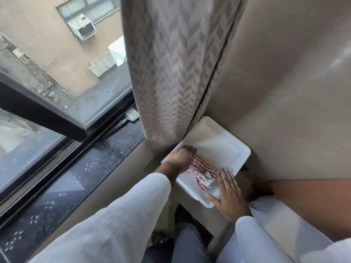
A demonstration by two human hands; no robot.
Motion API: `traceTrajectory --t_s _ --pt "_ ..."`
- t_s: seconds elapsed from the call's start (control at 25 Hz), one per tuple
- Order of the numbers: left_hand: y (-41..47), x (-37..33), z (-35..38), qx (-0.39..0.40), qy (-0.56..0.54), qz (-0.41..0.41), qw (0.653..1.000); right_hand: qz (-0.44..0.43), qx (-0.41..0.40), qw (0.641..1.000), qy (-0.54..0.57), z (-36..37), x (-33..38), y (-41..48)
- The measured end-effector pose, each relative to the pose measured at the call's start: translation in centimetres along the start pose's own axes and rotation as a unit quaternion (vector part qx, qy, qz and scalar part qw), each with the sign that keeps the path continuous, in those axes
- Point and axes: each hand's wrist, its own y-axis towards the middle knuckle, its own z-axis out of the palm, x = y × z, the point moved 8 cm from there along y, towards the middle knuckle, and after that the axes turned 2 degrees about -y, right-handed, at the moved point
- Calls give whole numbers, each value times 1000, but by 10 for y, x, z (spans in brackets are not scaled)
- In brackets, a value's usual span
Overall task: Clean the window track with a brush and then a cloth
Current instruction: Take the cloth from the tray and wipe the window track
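Observation:
A red-and-white striped cloth (pixel 202 174) lies crumpled in a white plastic tub (pixel 224 141) beside the window. My left hand (pixel 181 158) reaches into the tub with its fingers closed on the cloth's upper end. My right hand (pixel 230 194) rests flat and spread on the tub's near rim, its fingertips beside the cloth. A paint brush (pixel 126 119) with a dark handle lies in the window track (pixel 62 158), bristles toward the curtain. The dark track runs along the black speckled sill (pixel 76 179).
A chevron-patterned curtain (pixel 171 73) hangs down to the tub's left edge. A sliding window pane with a dark frame (pixel 47 118) stands over the track. A beige wall is on the right. My legs and white sleeves fill the bottom.

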Motion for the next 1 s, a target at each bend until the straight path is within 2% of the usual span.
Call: traceTrajectory --t_s 0.12,0.2,0.28,0.36,0.48,0.56,0.64,0.68,0.72,0.8,0.84,0.88,0.96,1.0 --pt "14 -3 15 53 58 -37 996 0 -14 1000 11 -2 0 1" --pt "15 -6 6 56 39 -46 997 7 -21 998 52 -10 2 12" --pt "10 -18 -14 61 -22 -32 997 37 -20 992 122 -26 4 34" --pt "-4 -29 -44 58 -89 -19 994 65 29 974 215 -42 15 57" --pt "-46 -27 -100 -22 -217 -31 975 100 89 917 374 -71 48 84" --pt "-89 -8 -129 -120 -340 -63 931 90 89 871 474 -93 79 93" --pt "-143 17 -142 -212 -463 -97 855 53 87 841 531 -112 123 96" --pt "-170 27 -143 -245 -493 -109 827 34 95 833 545 -118 148 97" --pt "-197 38 -142 -279 -494 -122 815 8 114 824 555 -118 175 98" --pt "-253 66 -141 -359 -428 -165 813 -49 160 822 544 -106 225 100" --pt "-282 82 -142 -399 -375 -193 814 -72 168 833 522 -100 244 100" --pt "-316 97 -144 -439 -321 -222 809 -106 153 859 477 -94 263 103" --pt "-376 125 -153 -490 -221 -280 796 -200 74 929 301 -92 296 111" --pt "-398 137 -159 -501 -169 -302 794 -249 39 943 217 -88 309 115"
